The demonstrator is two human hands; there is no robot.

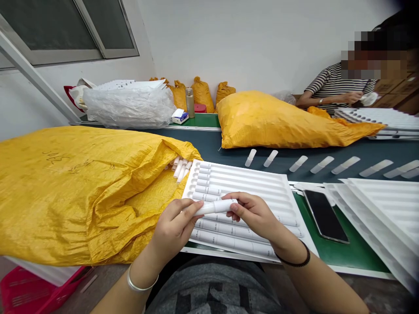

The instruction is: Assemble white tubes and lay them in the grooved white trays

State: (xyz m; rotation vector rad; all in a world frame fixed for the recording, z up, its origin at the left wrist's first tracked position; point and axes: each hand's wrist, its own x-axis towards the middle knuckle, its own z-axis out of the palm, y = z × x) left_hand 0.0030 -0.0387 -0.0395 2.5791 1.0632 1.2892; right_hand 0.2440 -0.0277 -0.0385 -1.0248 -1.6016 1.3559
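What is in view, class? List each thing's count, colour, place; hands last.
Grooved tray: 1, white, centre
Tray's tubes: many, white, in grooves
Held tube: 1, white, above tray
Belt: 1, dark, behind tray
Loose tubes: 8+, white, on belt
Large sacks: 2, yellow, left and back
Smaller sacks: 3+, yellow, back
Phone: 1, black, right of tray
Tray stacks: 2, white, right
Wrapped bundle: 1, whitish, back left
Bottle: 1, golden, back
Small box: 1, white-blue, beside bottle
Basket: 1, pink, lower left
Window: 1, grey, upper left
Co-worker: 1, striped top, upper right
Left hand: 1, silver bangle, on held tube
Right hand: 1, black wristband, on held tube
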